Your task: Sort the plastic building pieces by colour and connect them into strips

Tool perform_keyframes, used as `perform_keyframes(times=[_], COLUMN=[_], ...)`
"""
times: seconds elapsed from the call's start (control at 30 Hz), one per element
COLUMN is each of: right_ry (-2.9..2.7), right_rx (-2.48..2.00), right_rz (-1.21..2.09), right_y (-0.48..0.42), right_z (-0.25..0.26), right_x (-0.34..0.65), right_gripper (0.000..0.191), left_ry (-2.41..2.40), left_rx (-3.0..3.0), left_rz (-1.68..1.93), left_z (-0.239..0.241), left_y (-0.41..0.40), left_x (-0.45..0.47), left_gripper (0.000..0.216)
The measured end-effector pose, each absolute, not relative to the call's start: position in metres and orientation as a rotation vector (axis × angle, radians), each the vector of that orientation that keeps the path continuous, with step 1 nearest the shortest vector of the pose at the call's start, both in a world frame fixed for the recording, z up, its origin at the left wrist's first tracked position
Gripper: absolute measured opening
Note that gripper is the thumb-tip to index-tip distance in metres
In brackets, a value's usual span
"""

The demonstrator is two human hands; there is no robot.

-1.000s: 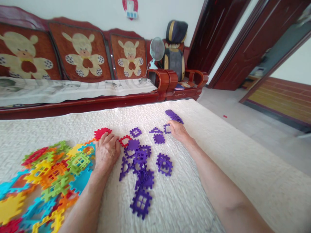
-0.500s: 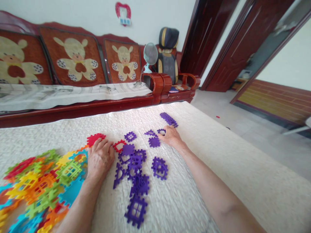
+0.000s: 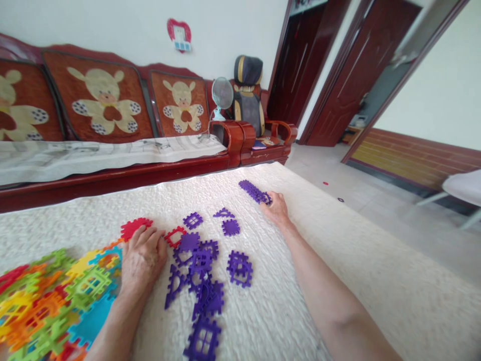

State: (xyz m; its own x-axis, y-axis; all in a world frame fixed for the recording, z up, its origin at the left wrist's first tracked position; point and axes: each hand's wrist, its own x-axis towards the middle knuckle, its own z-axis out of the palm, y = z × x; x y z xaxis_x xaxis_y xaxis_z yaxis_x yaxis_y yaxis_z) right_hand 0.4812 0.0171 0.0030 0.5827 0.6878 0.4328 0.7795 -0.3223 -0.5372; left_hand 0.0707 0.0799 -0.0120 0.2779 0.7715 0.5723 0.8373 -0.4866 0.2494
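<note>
My right hand (image 3: 277, 208) pinches a purple interlocking plastic tile (image 3: 267, 197) at the near end of a slanting row of overlapping purple tiles (image 3: 251, 189). Its fingertips are partly hidden. My left hand (image 3: 145, 253) lies palm down on the cloth, fingers loosely spread, with the fingertips by a solid red tile (image 3: 136, 228); whether they touch it I cannot tell. Between the hands are a red frame tile (image 3: 175, 237), a purple window tile (image 3: 193, 220), a purple triangle tile (image 3: 224, 213), a solid purple tile (image 3: 230, 227) and a purple heap (image 3: 203, 260).
A heap of mixed coloured tiles (image 3: 48, 306) spreads left of my left forearm. Two or so stacked purple tiles (image 3: 239, 268) lie near the middle. The table has a quilted white cover (image 3: 285, 301). Behind it stand a wooden sofa (image 3: 112, 178), a small fan (image 3: 222, 95) and an armchair (image 3: 250, 113).
My right hand has carried a purple tile from beside the triangle tile up and right to the end of the purple row. My left hand stays by the red tile. The camera view has shifted slightly.
</note>
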Motion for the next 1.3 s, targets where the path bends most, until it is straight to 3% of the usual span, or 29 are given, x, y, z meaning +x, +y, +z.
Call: perform_keyframes(times=[0.53,0.73,0.93,1.13,1.3], right_ry=[-1.247,-1.354,-1.806,-2.118,-2.334], right_rx=[-2.198,-1.812,-1.41,-1.388,-1.287], right_rz=[-0.158,-0.332,-0.131,0.072,0.142], right_y=[0.016,0.019,0.035,0.063,0.082], right_z=[-0.003,0.004,0.011,0.019,0.023], right_x=[0.478,0.463,0.401,0.346,0.32], right_gripper=[0.052,0.039,0.023,0.026,0.053], left_ry=[-1.547,-1.532,-1.546,-1.505,-1.501], left_rx=[-2.426,-2.431,-2.408,-2.393,-2.401], left_rz=[-1.018,-0.997,-1.017,-0.977,-0.976], left_z=[-0.011,-0.01,-0.01,-0.008,-0.007], left_y=[0.079,0.08,0.078,0.078,0.077], left_x=[0.071,0.072,0.074,0.074,0.075], left_gripper=[0.029,0.03,0.03,0.03,0.03])
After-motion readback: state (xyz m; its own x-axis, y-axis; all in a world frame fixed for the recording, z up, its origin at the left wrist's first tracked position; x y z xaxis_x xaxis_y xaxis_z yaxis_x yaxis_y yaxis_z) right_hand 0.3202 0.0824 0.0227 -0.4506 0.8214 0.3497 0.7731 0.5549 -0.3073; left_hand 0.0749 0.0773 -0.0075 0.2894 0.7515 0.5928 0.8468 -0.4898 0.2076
